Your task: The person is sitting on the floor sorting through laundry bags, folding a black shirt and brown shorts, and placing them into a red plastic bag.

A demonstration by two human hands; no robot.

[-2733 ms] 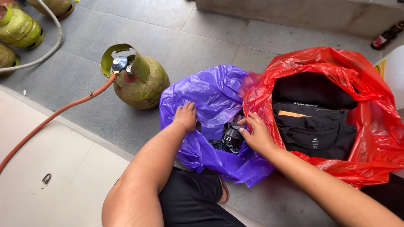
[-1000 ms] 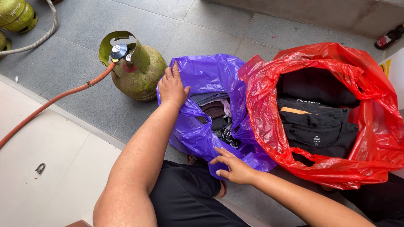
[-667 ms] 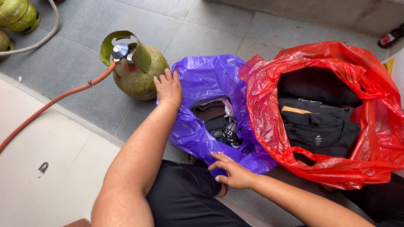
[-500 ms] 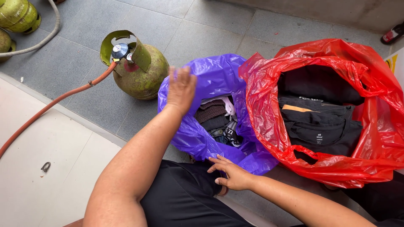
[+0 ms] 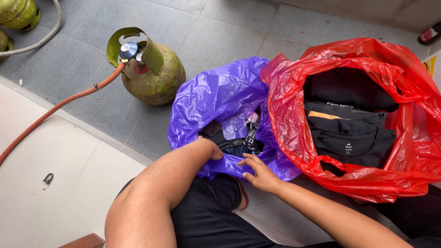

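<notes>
On the grey tiled floor, head view: purple plastic bag (image 5: 220, 96), mouth open upward, dark clothes (image 5: 239, 142) bunched inside. Touching its right side, red plastic bag (image 5: 363, 179), also open, with folded black garments (image 5: 349, 133) stacked within.

At the purple bag's near rim, left hand (image 5: 212, 148), mostly hidden behind the forearm, dipped into the bag's mouth against the dark clothes; cannot tell whether fingers are curled on anything. Just beside it, right hand (image 5: 258, 171), fingers loosely spread and resting flat on the purple plastic at the near edge, thumb toward the clothes, nothing clearly pinched.

Left of the purple bag, close but apart, green gas cylinder (image 5: 154, 76), upright, with regulator (image 5: 128, 49) on top and orange hose (image 5: 59, 106) running down-left across the tiles. In the top-left corner, 2 more green cylinders (image 5: 18, 13), partly cut off, and a grey hose (image 5: 48, 30) curving past.

At lower left, pale tiled step (image 5: 55, 183), with a small metal shackle (image 5: 47, 178) lying on it. Below the bags, black shorts (image 5: 206, 216) over the lap.
</notes>
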